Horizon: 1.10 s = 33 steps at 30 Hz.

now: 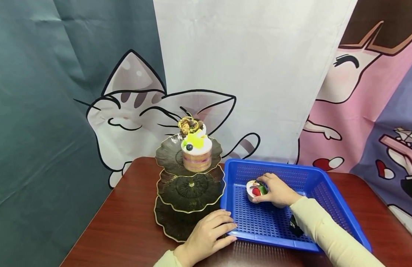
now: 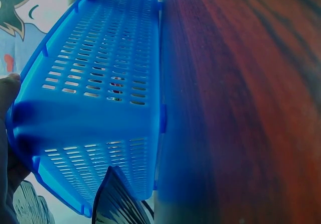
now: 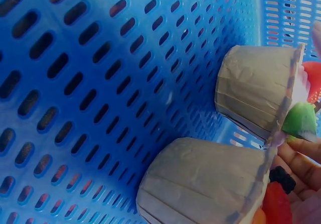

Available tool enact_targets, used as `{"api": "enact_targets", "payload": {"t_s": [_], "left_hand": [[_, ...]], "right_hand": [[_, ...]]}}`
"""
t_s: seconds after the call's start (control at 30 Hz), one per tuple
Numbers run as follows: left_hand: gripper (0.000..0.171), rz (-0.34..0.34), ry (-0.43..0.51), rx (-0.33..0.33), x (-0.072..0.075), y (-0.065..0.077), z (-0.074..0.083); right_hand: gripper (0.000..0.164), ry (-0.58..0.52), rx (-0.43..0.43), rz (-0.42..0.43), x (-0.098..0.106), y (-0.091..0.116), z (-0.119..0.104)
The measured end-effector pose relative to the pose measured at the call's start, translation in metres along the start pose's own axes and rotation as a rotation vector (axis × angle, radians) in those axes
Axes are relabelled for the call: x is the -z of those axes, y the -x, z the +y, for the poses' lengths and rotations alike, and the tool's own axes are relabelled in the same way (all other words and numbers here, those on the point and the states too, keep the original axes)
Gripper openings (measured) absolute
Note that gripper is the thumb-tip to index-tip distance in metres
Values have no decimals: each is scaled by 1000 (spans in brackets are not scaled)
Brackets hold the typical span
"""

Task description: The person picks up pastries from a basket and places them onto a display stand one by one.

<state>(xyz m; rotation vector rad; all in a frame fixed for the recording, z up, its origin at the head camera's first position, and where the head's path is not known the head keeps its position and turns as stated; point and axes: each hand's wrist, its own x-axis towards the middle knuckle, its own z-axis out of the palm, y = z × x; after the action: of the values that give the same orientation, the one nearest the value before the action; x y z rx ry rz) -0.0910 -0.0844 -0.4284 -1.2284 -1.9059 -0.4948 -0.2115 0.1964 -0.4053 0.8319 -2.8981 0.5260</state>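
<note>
Inside the blue plastic basket (image 1: 272,240), my right hand (image 1: 277,190) has its thumb and fingers around the sides of a fruit-topped cupcake (image 1: 251,196). That cupcake has red and green toppings and a pleated paper cup (image 3: 253,86). A second cupcake (image 3: 200,179) with red and dark toppings stands beside it in the right wrist view, largely under my hand in the head view. My left hand (image 1: 207,235) rests at the basket's near left corner, fingertips on the rim and thumb by the outer wall.
Left of the basket stands a tiered stand of dark, gold-edged scalloped plates (image 1: 172,194). Its top plate carries a layered cake (image 1: 197,159) with a blueberry and yellow fruit, and a gold ornament (image 1: 188,125) behind. A cartoon-printed curtain (image 1: 259,74) hangs behind the brown table (image 1: 115,222).
</note>
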Motion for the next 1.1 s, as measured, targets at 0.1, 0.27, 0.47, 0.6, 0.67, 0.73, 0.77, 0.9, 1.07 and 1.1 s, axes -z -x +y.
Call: {"api": "enact_targets", "payload": {"t_s": [0.1,0.27,0.47,0.6,0.67,0.73,0.77,0.9,1.07,1.1], "left_hand": [[19,2,1,1,0,0,-1],[19,0,5,6,0,-1,-2],[19,-14,4,9,1,-1,-3],[19,-15,4,8,1,0,-2],[19,-12,4,6,0,0,-1],[19,-11,4,5,0,0,-1],[19,-10,5,4,0,0,0],[19,-7,7,4,0,0,0],[19,-9,14,11,0,1,0],[19,-9,15,12,0,1,0]], "right_hand": [[77,7,10,-3,0,-2,1],[78,22,22,-12,0,-4,2],[77,51,27,-13,-2,-5,2],[77,68,28,-9,-3,-3,3],[76,71,27,-8,-4,-2,3],[76,73,23,-10,-4,-1,4],[76,74,23,-11,-4,-1,4],[75,75,13,-16,-4,-1,4],[74,98,9,-12,-3,-2,4],[74,102,6,-11,-3,-2,4]]}}
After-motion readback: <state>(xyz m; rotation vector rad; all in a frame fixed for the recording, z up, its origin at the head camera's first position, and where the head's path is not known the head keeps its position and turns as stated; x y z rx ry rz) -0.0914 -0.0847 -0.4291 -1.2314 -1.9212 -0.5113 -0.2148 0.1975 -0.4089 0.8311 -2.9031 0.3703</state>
